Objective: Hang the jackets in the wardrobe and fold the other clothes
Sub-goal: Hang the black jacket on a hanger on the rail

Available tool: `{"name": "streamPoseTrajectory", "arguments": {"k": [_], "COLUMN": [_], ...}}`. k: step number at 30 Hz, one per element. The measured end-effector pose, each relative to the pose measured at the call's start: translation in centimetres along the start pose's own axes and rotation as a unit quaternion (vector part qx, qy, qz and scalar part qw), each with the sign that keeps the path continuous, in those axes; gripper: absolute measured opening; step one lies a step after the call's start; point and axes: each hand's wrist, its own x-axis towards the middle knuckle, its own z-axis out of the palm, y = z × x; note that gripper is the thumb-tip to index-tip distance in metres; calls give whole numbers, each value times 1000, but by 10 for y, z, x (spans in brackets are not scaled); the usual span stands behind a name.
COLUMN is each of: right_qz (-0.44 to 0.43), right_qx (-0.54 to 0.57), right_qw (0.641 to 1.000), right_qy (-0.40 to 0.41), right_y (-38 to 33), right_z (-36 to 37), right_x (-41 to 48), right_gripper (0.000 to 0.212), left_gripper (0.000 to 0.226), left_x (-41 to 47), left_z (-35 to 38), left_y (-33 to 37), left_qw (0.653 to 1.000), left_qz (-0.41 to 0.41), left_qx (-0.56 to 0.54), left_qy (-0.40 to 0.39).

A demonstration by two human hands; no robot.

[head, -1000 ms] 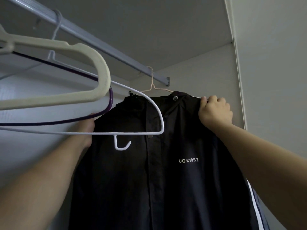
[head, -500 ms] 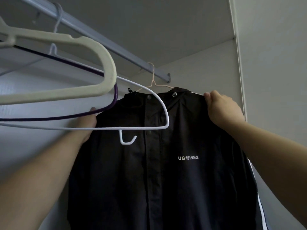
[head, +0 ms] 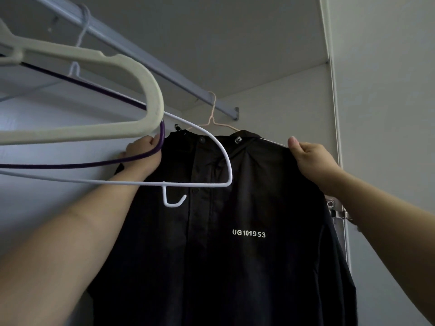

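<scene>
A black jacket point(head: 247, 255) with white lettering on its chest hangs from a thin pink wire hanger point(head: 213, 118) hooked on the wardrobe rail point(head: 146, 57). My left hand point(head: 143, 156) grips the jacket's left shoulder, partly behind the empty hangers. My right hand point(head: 313, 158) pinches the jacket's right shoulder seam, thumb on top. The jacket faces me and its lower part runs out of view.
Three empty hangers hang from the rail at the left: a thick cream one point(head: 89, 95), a purple one point(head: 94, 164) and a white wire one point(head: 211, 165) with a small hook. The wardrobe side wall point(head: 294, 95) and a door hinge point(head: 339, 211) stand at the right.
Both hands have risen along the jacket's shoulders. My left hand has moved up and right to the shoulder top. The jacket stays on the rail.
</scene>
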Motion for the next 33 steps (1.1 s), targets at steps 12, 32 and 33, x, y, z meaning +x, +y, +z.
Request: {"name": "streamPoseTrajectory", "arguments": {"k": [12, 32, 33], "right_qz": [0, 47, 41], "right_qx": [-122, 174, 203], "right_qw": [983, 972, 970], "right_qy": [-139, -150, -128], "right_y": [-91, -95, -92], "right_z": [27, 56, 57], "right_x": [49, 104, 104], "right_gripper": [69, 26, 32], "left_gripper": [67, 41, 44], "left_x": [39, 75, 73], "left_z": [0, -3, -2], "left_y": [31, 35, 36], "left_qw": [970, 893, 900], "left_qz": [19, -115, -122], "left_qx": [-218, -268, -263], "left_qy": [-102, -342, -326]}}
